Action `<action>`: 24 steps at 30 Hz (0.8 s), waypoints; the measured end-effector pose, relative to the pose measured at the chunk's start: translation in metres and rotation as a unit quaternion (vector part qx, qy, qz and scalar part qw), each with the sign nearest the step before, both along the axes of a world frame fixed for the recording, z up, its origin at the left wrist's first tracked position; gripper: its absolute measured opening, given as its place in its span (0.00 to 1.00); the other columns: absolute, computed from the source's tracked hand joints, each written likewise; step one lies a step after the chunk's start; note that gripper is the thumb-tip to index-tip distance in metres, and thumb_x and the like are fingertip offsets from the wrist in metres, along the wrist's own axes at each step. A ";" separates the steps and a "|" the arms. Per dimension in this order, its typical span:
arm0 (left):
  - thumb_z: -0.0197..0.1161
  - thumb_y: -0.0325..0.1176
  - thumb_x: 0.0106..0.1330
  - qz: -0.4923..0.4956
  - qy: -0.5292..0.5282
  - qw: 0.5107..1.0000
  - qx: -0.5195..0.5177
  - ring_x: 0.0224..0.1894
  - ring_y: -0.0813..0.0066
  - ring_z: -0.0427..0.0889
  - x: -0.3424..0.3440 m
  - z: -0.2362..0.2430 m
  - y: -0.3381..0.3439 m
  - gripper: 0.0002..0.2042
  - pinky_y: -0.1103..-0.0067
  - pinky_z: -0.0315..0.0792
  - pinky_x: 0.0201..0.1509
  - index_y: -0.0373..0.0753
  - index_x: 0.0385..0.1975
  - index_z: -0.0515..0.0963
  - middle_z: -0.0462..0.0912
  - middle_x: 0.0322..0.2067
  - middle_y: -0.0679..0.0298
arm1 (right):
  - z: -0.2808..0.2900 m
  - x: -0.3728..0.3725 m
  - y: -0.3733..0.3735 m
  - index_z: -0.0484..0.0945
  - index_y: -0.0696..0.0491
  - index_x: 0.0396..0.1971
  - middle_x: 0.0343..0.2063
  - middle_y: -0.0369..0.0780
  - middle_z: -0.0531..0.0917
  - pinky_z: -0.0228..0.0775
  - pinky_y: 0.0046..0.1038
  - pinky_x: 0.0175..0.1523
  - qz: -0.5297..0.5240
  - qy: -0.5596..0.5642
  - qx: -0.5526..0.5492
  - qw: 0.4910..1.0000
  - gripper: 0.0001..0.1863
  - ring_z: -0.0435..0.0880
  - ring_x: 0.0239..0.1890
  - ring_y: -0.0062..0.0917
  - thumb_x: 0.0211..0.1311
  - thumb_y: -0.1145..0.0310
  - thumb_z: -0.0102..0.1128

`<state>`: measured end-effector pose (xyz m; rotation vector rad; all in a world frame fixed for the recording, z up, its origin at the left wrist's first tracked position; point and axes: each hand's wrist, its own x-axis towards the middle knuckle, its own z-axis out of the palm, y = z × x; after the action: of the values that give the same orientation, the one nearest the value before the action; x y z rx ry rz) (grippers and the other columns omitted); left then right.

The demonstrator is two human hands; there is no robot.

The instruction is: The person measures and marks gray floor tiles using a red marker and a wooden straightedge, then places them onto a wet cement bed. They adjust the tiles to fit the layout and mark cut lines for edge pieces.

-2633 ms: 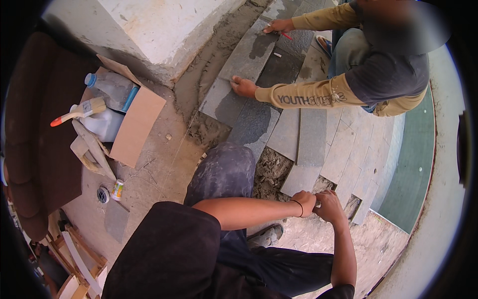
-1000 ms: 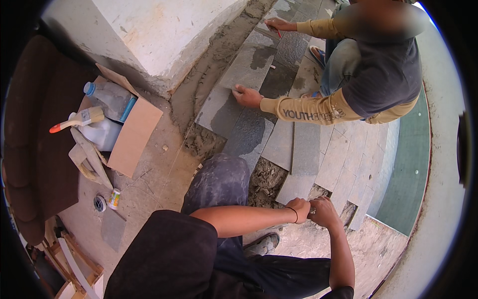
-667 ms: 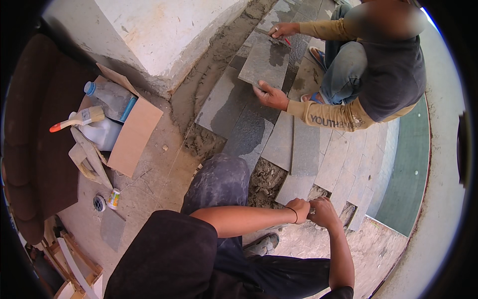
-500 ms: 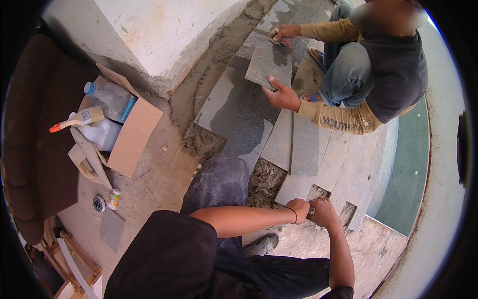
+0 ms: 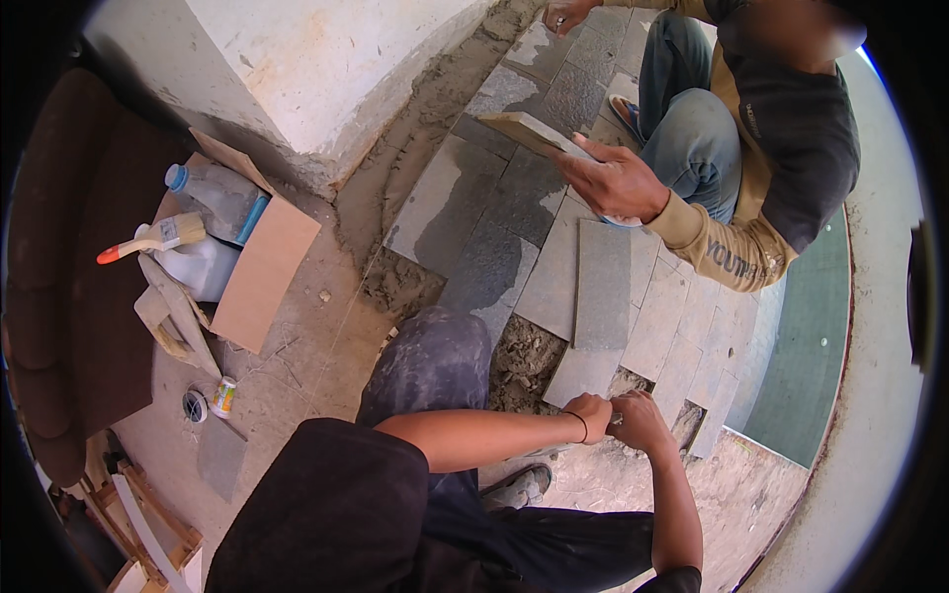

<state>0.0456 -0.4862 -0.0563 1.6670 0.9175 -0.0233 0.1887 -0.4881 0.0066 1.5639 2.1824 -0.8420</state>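
My left hand [image 5: 590, 416], with a dark band at its wrist, is closed. Right beside it my right hand [image 5: 639, 419] is closed as well; the two nearly touch, and a small greyish thing shows between them, too small to name. Both are above the near edge of the grey stone tiles [image 5: 580, 374], by gaps showing rough mortar [image 5: 529, 358]. Across from me a crouching person holds a loose stone tile [image 5: 539, 131] tilted in one hand [image 5: 621, 183]. That person's other hand [image 5: 566, 15] is at the top edge.
On the left stands a cardboard box [image 5: 265, 272] with a plastic bottle [image 5: 213, 190], a white jug [image 5: 203, 265] and a paintbrush [image 5: 158, 237]. A wooden float [image 5: 176, 311] leans by it. A small container [image 5: 224, 397] and a tile piece [image 5: 221, 457] lie nearby. A white pillar [image 5: 306, 69] rises behind.
The person across has tipped the loose tile from nearly flat to edge-on and moved the other hand away from it, toward the top. My hands have stayed nearly still.
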 end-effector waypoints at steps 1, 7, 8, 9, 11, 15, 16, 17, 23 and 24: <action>0.64 0.27 0.55 0.002 0.000 1.000 0.000 0.45 0.48 0.84 -0.001 0.000 0.000 0.11 0.63 0.78 0.48 0.31 0.37 0.83 0.84 0.38 0.43 | -0.001 -0.001 0.001 0.84 0.56 0.31 0.31 0.46 0.86 0.68 0.39 0.56 0.002 0.003 -0.001 1.000 0.14 0.82 0.43 0.41 0.39 0.68 0.69; 0.64 0.30 0.58 -0.023 0.013 1.000 -0.010 0.47 0.51 0.84 0.001 0.006 0.004 0.12 0.64 0.79 0.50 0.32 0.39 0.83 0.84 0.42 0.46 | 0.000 0.004 -0.001 0.84 0.56 0.30 0.30 0.46 0.85 0.68 0.39 0.55 0.002 0.001 0.003 1.000 0.14 0.82 0.42 0.42 0.38 0.68 0.69; 0.64 0.31 0.59 -0.023 0.012 1.000 -0.008 0.47 0.51 0.84 0.001 0.007 0.004 0.12 0.64 0.79 0.50 0.32 0.40 0.83 0.84 0.42 0.46 | 0.000 0.004 -0.001 0.83 0.56 0.29 0.30 0.46 0.85 0.68 0.39 0.55 0.003 0.004 0.004 1.000 0.14 0.82 0.41 0.42 0.38 0.68 0.69; 0.64 0.31 0.59 -0.023 0.010 1.000 -0.006 0.47 0.51 0.84 0.001 0.008 0.005 0.12 0.64 0.79 0.50 0.32 0.40 0.83 0.84 0.42 0.46 | 0.001 0.004 -0.001 0.83 0.56 0.29 0.30 0.46 0.85 0.68 0.39 0.55 0.003 0.004 0.006 1.000 0.14 0.82 0.41 0.42 0.38 0.68 0.69; 0.64 0.31 0.59 -0.023 0.010 1.000 -0.008 0.47 0.51 0.84 -0.001 0.010 0.006 0.12 0.64 0.79 0.50 0.32 0.40 0.83 0.84 0.42 0.46 | 0.001 0.002 0.000 0.83 0.56 0.29 0.30 0.46 0.85 0.68 0.39 0.55 0.004 0.006 0.008 1.000 0.13 0.82 0.41 0.42 0.38 0.68 0.69; 0.64 0.32 0.59 -0.016 0.016 1.000 -0.012 0.47 0.51 0.84 -0.004 0.008 0.006 0.13 0.64 0.79 0.50 0.33 0.40 0.83 0.84 0.42 0.46 | 0.001 -0.002 0.003 0.83 0.55 0.29 0.30 0.46 0.85 0.68 0.39 0.55 0.000 0.016 -0.001 1.000 0.13 0.82 0.41 0.42 0.39 0.68 0.70; 0.64 0.32 0.59 -0.014 0.017 1.000 -0.010 0.47 0.51 0.84 -0.004 0.007 0.005 0.13 0.64 0.79 0.50 0.33 0.40 0.83 0.84 0.42 0.46 | 0.002 -0.003 0.003 0.83 0.55 0.29 0.30 0.46 0.85 0.68 0.39 0.55 0.002 0.016 -0.001 1.000 0.13 0.82 0.41 0.42 0.39 0.68 0.70; 0.64 0.33 0.59 -0.015 0.015 1.000 -0.009 0.47 0.51 0.84 -0.003 0.007 0.005 0.13 0.64 0.79 0.50 0.33 0.40 0.82 0.84 0.42 0.46 | 0.002 -0.002 0.003 0.83 0.55 0.29 0.30 0.46 0.85 0.68 0.39 0.55 0.002 0.013 -0.001 1.000 0.13 0.82 0.41 0.42 0.39 0.68 0.70; 0.64 0.33 0.59 -0.021 0.014 1.000 -0.013 0.47 0.52 0.84 -0.002 0.009 0.006 0.13 0.64 0.79 0.50 0.33 0.40 0.82 0.84 0.42 0.46 | 0.006 -0.002 0.003 0.84 0.55 0.30 0.31 0.45 0.85 0.67 0.38 0.56 -0.001 0.004 -0.001 1.000 0.13 0.81 0.43 0.41 0.40 0.68 0.70; 0.64 0.33 0.59 -0.024 0.017 1.000 -0.011 0.47 0.52 0.84 -0.001 0.010 0.007 0.13 0.64 0.79 0.50 0.33 0.40 0.82 0.84 0.43 0.46 | 0.006 -0.002 0.002 0.84 0.55 0.30 0.31 0.45 0.85 0.67 0.39 0.56 -0.002 0.004 -0.002 1.000 0.13 0.81 0.43 0.41 0.40 0.68 0.70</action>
<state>0.0443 -0.4797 -0.0466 1.6713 0.9000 -0.0937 0.1867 -0.4856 0.0123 1.5647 2.1827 -0.8552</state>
